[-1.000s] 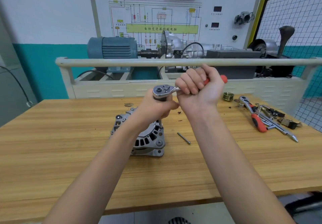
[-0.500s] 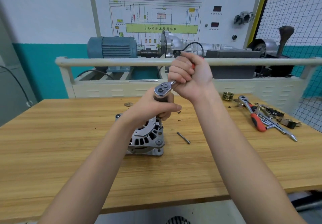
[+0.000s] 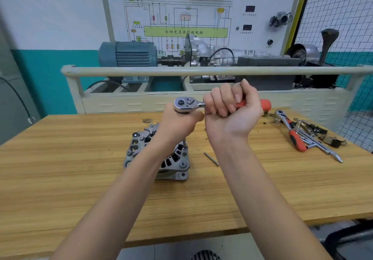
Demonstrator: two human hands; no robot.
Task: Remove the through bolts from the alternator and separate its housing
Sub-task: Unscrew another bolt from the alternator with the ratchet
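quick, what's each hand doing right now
Left hand: closed around the extension just under the ratchet head, above the alternator.
Right hand: closed on the ratchet's red handle.

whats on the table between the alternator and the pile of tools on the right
In the head view, one loose bolt lies on the wooden table just right of the alternator; beyond it, bare wood up to the pile of tools.
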